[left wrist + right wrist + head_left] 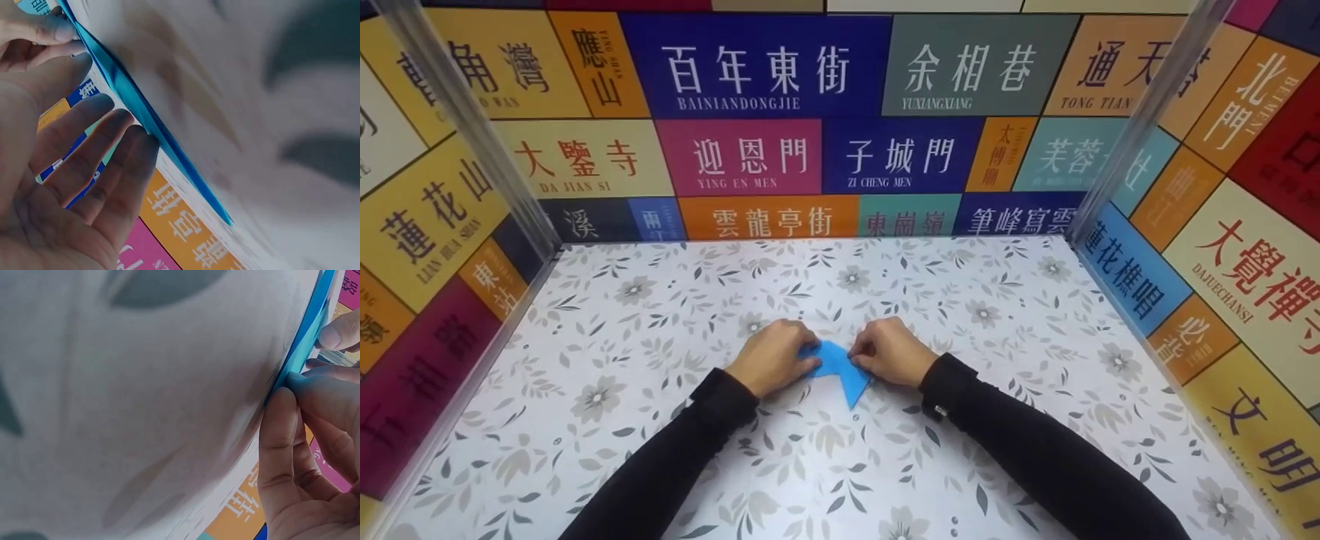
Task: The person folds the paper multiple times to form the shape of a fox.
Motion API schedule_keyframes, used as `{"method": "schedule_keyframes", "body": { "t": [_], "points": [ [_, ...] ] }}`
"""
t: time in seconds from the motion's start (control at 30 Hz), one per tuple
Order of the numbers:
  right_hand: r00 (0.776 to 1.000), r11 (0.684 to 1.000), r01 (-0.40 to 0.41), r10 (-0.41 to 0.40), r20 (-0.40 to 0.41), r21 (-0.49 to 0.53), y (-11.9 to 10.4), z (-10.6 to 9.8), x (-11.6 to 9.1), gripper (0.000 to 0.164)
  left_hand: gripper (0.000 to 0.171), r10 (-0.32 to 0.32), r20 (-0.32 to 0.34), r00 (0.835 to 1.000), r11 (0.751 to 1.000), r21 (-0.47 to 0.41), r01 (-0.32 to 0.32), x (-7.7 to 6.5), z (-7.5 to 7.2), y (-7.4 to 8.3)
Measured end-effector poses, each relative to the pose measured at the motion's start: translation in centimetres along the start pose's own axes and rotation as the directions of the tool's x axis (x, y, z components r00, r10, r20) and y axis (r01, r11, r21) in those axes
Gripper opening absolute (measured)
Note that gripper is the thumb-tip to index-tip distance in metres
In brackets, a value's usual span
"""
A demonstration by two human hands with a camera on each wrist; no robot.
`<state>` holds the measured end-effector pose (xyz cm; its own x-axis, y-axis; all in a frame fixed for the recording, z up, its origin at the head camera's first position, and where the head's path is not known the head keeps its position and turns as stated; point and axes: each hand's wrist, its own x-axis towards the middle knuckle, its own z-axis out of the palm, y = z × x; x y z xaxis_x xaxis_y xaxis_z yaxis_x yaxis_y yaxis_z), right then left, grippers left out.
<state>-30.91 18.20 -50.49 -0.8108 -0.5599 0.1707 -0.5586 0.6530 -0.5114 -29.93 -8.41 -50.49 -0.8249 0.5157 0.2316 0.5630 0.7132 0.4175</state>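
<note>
A folded piece of blue paper (838,360) lies on the table in the middle of the head view, one pointed end towards the person. The left hand (775,358) is at its left end. In the left wrist view, that hand's fingers (101,163) are spread and fairly straight, with their tips touching the paper's edge (135,101). On the other side, the right hand (892,351) pinches the paper between thumb and index finger. The right wrist view shows this pinch close up, at the end of the blue strip (304,337). The fingers hide parts of the paper.
A white cloth (660,450) with grey flowers and leaves covers the table. Colourful panels (757,67) with Chinese lettering stand behind and on both sides. Clear corner strips (1140,112) join the panels. Both forearms wear black sleeves (1035,442).
</note>
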Motion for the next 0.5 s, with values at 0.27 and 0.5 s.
{"method": "schedule_keyframes", "body": {
  "t": [0.27, 0.5],
  "points": [
    [1.0, 1.0, 0.004, -0.004, -0.012, -0.004, -0.2, 0.3, 0.2, 0.005, 0.034, -0.133, -0.063, 0.989, 0.991, 0.017, 0.135, -1.0, -1.1, -1.5],
    [1.0, 1.0, 0.005, -0.005, -0.014, 0.003, -0.2, 0.2, 0.2, 0.004, 0.032, -0.221, -0.074, 0.972, 0.975, -0.003, 0.221, -1.6, -2.1, -2.8]
  ]
}}
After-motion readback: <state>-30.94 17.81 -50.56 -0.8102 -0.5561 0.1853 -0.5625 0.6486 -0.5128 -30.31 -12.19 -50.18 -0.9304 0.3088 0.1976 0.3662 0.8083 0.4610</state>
